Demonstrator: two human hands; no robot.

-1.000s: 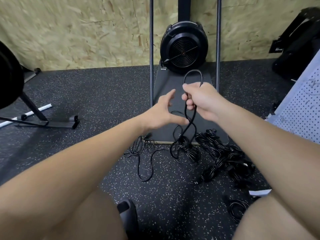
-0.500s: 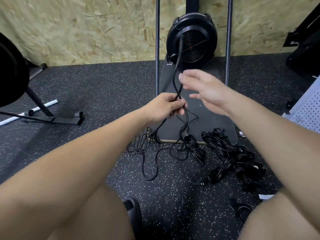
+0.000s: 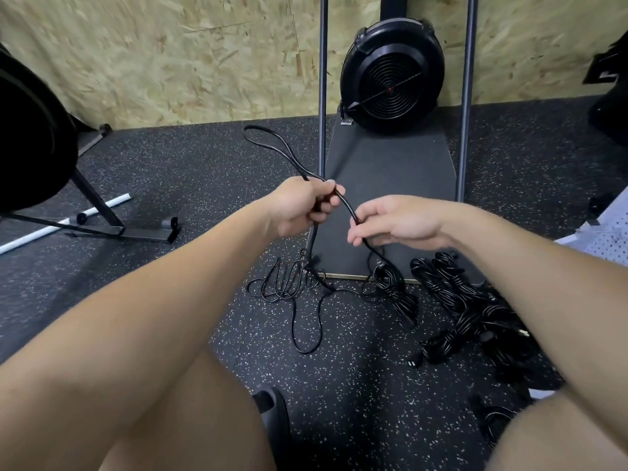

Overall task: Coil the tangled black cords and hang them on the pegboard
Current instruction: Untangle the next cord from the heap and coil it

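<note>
My left hand grips a black cord whose folded loop sticks out up and to the left of the fist. The same cord arcs right into my right hand, which pinches it between thumb and fingers. From both hands the cord drops to a loose tangle on the speckled floor. A pile of bundled black cords lies to the right of it. The white pegboard shows at the right edge, leaning low.
A black fan machine stands on a dark base plate between two metal poles against the wood wall. A black stand with a white tube sits at the left. My knees fill the bottom corners.
The cord loop passed from my right hand to my left, which swung it out to the left. My right hand let go, then took the cord lower down to the right.
</note>
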